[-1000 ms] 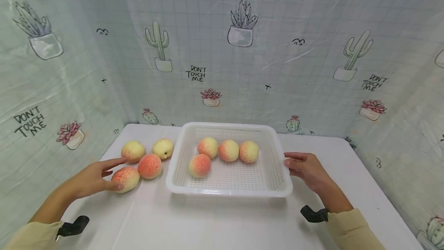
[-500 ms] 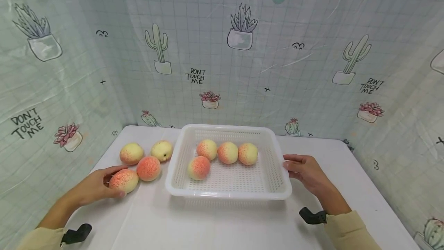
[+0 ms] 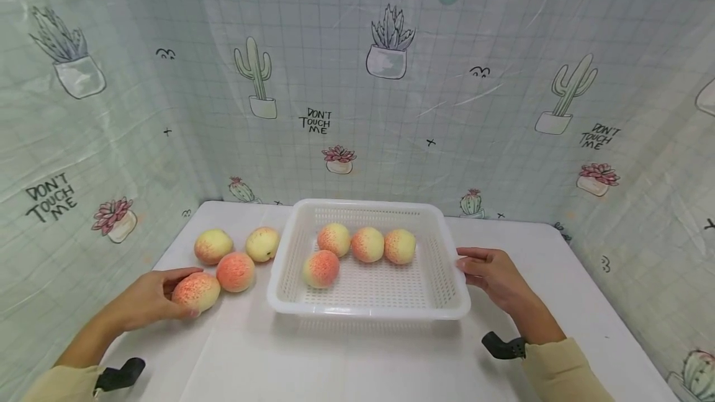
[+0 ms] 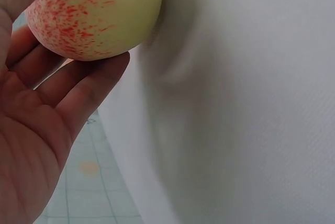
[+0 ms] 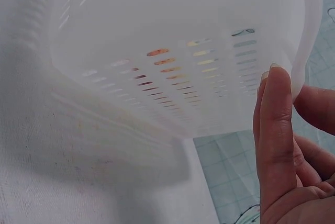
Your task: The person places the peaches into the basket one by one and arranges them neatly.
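Observation:
At the table's left my left hand (image 3: 153,299) holds a yellow peach with red speckles (image 3: 196,291), thumb on its near side and fingers round the far side. The left wrist view shows the same peach (image 4: 99,17) close up, fingers curled beneath it. A redder peach (image 3: 236,272) sits right beside it, with two yellower peaches (image 3: 214,246) behind. My right hand (image 3: 497,278) pinches the right rim of a white plastic basket (image 3: 368,312); in the right wrist view the fingers (image 5: 276,130) lie against the basket's wall under the rim.
Inside the basket, three peaches (image 3: 367,244) stand in a row toward the back and another peach (image 3: 321,268) lies at front left. The white table (image 3: 335,365) is bounded by a cactus-print curtain (image 3: 335,79) at the back and sides.
My left hand has come down over the front-left peach and taken hold of it. That peach and the redder one have shifted slightly left. My right hand stays at the basket rim.

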The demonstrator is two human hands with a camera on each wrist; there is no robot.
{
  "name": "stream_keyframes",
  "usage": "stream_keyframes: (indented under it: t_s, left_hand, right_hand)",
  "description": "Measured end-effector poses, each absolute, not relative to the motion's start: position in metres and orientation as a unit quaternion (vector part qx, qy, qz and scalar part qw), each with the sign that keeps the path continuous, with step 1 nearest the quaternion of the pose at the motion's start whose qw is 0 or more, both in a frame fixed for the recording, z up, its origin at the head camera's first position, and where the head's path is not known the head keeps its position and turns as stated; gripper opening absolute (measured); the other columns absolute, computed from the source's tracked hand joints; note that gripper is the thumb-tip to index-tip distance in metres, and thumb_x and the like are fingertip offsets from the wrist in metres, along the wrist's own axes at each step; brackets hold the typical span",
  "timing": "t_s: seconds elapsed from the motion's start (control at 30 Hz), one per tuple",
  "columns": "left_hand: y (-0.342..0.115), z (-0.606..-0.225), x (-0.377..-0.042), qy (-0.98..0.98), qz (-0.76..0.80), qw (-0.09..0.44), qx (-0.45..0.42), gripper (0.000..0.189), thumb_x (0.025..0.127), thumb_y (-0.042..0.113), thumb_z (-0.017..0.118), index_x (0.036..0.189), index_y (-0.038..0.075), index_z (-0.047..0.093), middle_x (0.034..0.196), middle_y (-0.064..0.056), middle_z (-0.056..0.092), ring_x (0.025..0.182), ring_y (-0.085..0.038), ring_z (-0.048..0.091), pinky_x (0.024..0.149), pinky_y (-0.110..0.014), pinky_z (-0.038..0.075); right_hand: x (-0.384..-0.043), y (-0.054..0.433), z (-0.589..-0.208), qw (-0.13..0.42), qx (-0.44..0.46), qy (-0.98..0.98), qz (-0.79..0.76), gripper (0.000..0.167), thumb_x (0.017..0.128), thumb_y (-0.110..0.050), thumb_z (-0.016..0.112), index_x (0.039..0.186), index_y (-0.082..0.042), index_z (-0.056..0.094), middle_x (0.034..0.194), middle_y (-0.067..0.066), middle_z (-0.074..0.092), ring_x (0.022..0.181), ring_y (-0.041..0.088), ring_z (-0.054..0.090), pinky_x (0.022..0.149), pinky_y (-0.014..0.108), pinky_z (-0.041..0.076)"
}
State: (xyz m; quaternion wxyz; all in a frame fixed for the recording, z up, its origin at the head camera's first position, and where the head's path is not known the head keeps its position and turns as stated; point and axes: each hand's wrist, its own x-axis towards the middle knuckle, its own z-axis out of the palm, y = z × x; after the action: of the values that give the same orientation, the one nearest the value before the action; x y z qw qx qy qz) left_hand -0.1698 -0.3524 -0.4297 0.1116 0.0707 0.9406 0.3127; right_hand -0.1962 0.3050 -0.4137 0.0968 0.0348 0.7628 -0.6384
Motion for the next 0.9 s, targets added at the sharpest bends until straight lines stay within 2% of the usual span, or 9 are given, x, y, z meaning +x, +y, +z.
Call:
stream_keyframes:
  t_s: [0.1,0.2,0.57,0.9]
  left_hand:
    - [-0.353,-0.427,-0.168,0.942,0.309,0.107,0.076,0.089,0.077,0.033,0.092,0.146,-0.006,0.053,0.131,-0.02,0.07,0.099,-0.004,0.061,0.076,-0.017,0.056]
    - [-0.355,-0.425,-0.166,0.942,0.307,0.1,0.087,0.087,0.076,0.033,0.093,0.144,-0.005,0.056,0.128,-0.017,0.071,0.094,0.005,0.058,0.077,-0.016,0.055]
    - [-0.361,-0.41,-0.159,0.936,0.314,0.122,0.1,0.084,0.078,0.029,0.092,0.146,-0.005,0.055,0.128,-0.015,0.071,0.093,0.006,0.058,0.076,-0.017,0.056]
    - [-0.353,-0.385,-0.157,0.914,0.353,0.117,0.159,0.079,0.081,0.019,0.09,0.145,-0.008,0.053,0.132,-0.022,0.068,0.096,0.007,0.062,0.076,-0.019,0.06]
  right_hand:
    - [-0.196,0.305,-0.413,0.096,0.038,0.762,-0.64,0.062,0.099,-0.024,0.074,0.148,0.006,0.05,0.111,-0.01,0.077,0.098,0.011,0.075,0.09,0.025,0.064]
    - [-0.195,0.306,-0.412,0.096,0.039,0.759,-0.642,0.062,0.098,-0.023,0.074,0.148,0.006,0.05,0.109,-0.01,0.077,0.098,0.011,0.075,0.089,0.025,0.064]
    - [-0.195,0.305,-0.411,0.1,0.035,0.76,-0.641,0.061,0.1,-0.02,0.072,0.148,0.008,0.048,0.108,-0.01,0.076,0.097,0.01,0.074,0.088,0.024,0.064]
    - [-0.195,0.305,-0.411,0.103,0.036,0.76,-0.641,0.061,0.1,-0.021,0.072,0.148,0.008,0.049,0.107,-0.011,0.076,0.097,0.01,0.073,0.088,0.024,0.064]
